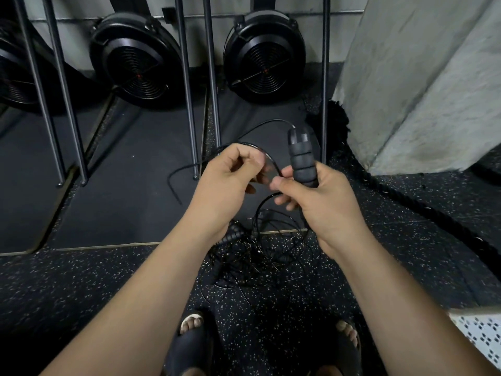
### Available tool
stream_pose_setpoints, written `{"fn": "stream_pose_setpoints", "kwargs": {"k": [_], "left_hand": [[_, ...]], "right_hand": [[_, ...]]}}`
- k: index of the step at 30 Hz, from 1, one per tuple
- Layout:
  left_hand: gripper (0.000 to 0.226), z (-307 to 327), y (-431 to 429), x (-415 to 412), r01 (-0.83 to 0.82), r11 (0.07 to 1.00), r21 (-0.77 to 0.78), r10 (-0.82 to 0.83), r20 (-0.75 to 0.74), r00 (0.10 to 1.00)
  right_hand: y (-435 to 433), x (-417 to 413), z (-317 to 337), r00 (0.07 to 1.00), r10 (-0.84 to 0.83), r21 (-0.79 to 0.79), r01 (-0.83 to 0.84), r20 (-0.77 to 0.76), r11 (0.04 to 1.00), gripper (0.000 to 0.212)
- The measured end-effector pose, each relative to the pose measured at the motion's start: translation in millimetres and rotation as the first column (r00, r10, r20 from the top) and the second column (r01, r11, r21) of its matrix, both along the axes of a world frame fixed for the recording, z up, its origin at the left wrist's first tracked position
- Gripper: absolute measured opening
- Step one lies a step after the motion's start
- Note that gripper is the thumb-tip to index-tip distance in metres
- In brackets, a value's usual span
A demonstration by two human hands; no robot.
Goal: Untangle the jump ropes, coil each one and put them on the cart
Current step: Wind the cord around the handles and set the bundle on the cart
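Two hands mid-frame: your right hand (325,202) curls tight round the handle (302,161), left hand (227,180) pinches the cord (272,162). The tangle (257,253) lies on floor, lower centre. Feed cord slowly through the pinch; never yank; cart unseen

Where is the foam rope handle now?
In the head view, just right of centre, the foam handle stands nearly upright in the right hand, above the tangled ropes.
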State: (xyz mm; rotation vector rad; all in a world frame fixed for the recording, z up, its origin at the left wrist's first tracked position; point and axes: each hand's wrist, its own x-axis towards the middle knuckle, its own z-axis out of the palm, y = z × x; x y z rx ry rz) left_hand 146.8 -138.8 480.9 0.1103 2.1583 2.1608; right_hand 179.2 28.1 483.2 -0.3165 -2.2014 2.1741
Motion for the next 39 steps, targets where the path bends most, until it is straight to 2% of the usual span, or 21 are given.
{"fn": "stream_pose_setpoints", "kwargs": {"k": [3,5,10,15,20,22,24,26,30,32,35,37,39], "left_hand": [[0.028,1,3,4,0.127,0.992,-0.003,-0.127,0.060,0.990],[0.031,3,5,9,0.214,0.976,-0.029,-0.212,0.060,0.975],[0.024,3,10,12,0.308,0.951,0.000,-0.306,0.100,0.947],[0.025,0,11,12,0.328,0.944,0.019,-0.328,0.139,0.934],[0.011,-5,12,17,0.553,0.832,-0.043,-0.525,0.263,0.810],[0.010,-4,14,19,0.556,0.830,-0.039,-0.529,0.262,0.807],[0.029,-4,15,19,0.513,0.858,-0.026,-0.488,0.267,0.831],[0.036,-6,16,16,0.455,0.891,0.012,-0.439,0.283,0.853],[0.022,-10,16,15,0.446,0.895,-0.017,-0.427,0.262,0.865],[0.016,-13,14,14,0.446,0.889,-0.105,-0.418,0.214,0.883],[0.017,-17,10,7,0.397,0.825,-0.403,-0.394,0.095,0.914],[0.022,-19,7,6,0.368,0.738,-0.566,-0.389,0.088,0.917],[0.015,-24,4,6,0.391,0.626,-0.674,-0.403,0.149,0.903]], "right_hand": [[2,0,5,0.999,-0.033,-0.074,0.032,-0.007,0.997,0.011],[4,0,10,0.999,-0.044,-0.126,0.042,-0.010,0.991,0.010],[9,0,20,0.998,-0.059,-0.308,0.059,0.011,0.950,0.013],[13,1,23,0.999,-0.033,-0.316,0.037,0.018,0.948,0.012],[17,-1,29,0.996,-0.073,-0.416,0.089,0.056,0.905,0.017],[21,-2,29,0.992,-0.104,-0.453,0.127,0.076,0.883,0.017],[23,-3,28,0.992,-0.102,-0.438,0.126,0.077,0.890,0.015],[22,-1,29,0.996,-0.064,-0.405,0.085,0.067,0.911,0.015],[15,2,29,0.998,-0.033,-0.385,0.051,0.053,0.921,0.013],[15,2,27,0.998,-0.059,-0.383,0.069,0.039,0.921,0.015],[13,1,22,0.997,-0.079,-0.368,0.074,0.001,0.927,0.017],[13,0,23,0.995,-0.098,-0.382,0.077,-0.036,0.921,0.018],[16,-2,27,0.989,-0.127,-0.414,0.087,-0.070,0.906,0.018]]}}
